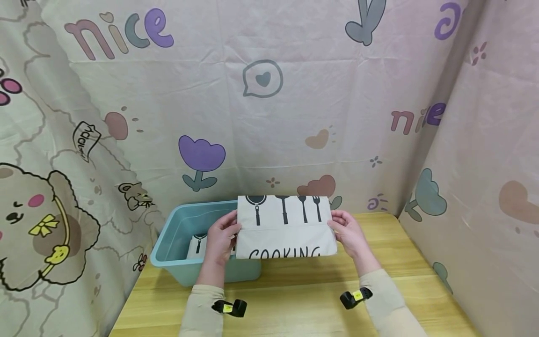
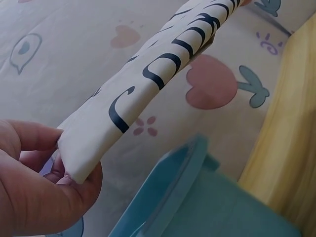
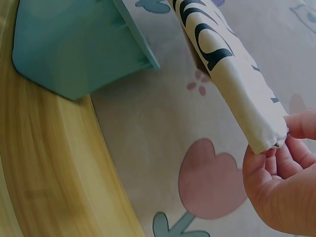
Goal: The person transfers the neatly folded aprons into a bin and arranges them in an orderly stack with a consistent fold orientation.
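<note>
A folded white cloth (image 1: 286,229), printed with dark kitchen utensils and the word COOKING, is held up in front of me, partly over the right end of a blue-green plastic bin (image 1: 168,260). My left hand (image 1: 221,236) pinches its left edge, thumb on the near face and fingers behind. At the opposite edge, my right hand (image 1: 348,231) grips it the same way. The left wrist view shows the cloth's thick folded end (image 2: 81,153) between thumb and fingers. Inside the bin lies another white printed cloth (image 1: 195,248), partly hidden by my left hand.
The bin stands at the left rear of a light wooden table (image 1: 303,299). Behind the table hangs a pale curtain (image 1: 269,121) with printed flowers and hearts, and similar fabric lines both sides. A small black device (image 1: 230,308) sits at my left wrist, another (image 1: 355,297) at my right.
</note>
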The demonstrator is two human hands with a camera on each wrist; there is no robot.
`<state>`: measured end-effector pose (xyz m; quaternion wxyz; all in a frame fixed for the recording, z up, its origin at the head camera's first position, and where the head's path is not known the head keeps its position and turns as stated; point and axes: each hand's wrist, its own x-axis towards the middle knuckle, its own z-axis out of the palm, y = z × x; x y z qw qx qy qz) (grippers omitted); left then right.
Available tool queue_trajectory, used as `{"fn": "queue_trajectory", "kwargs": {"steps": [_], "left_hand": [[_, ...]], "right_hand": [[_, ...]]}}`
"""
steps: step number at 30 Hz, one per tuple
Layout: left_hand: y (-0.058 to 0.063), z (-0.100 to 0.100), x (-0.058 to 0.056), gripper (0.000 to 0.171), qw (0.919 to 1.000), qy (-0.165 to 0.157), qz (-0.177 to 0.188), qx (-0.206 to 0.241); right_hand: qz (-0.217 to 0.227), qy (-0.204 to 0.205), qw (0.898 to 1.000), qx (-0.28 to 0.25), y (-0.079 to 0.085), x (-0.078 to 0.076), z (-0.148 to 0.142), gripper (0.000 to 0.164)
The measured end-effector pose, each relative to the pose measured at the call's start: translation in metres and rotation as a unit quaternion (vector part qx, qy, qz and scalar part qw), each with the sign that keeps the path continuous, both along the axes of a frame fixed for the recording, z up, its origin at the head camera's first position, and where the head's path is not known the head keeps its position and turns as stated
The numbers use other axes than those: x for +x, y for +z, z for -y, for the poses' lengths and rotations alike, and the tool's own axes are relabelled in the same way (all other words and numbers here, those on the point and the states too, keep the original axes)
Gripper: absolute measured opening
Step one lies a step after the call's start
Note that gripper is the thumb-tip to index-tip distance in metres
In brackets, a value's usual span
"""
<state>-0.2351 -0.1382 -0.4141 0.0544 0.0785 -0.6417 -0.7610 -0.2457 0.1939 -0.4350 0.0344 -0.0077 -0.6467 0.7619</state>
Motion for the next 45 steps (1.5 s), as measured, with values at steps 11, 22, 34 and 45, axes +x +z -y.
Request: {"fn": "queue_trajectory", "kwargs": {"steps": [11,22,34,45], "left_hand": [[0.005,0.029,-0.003,0.046,0.9997,0.006,0.014,-0.018],[0.011,0.052,-0.004,0.047,0.999,0.027,0.017,-0.031],[0.012,0.072,-0.006,0.048,0.9958,0.054,0.037,-0.064],[0.009,0.088,-0.006,0.047,0.9913,0.075,0.039,-0.101]], "right_hand": [[-0.011,0.006,1.0,-0.004,0.005,-0.007,0.029,0.032],[-0.025,0.016,1.0,-0.006,0.012,-0.012,0.055,0.03],[-0.028,0.011,1.0,-0.003,0.013,-0.016,0.08,0.027],[-0.027,0.017,0.999,0.005,0.017,-0.018,0.102,0.026]]}}
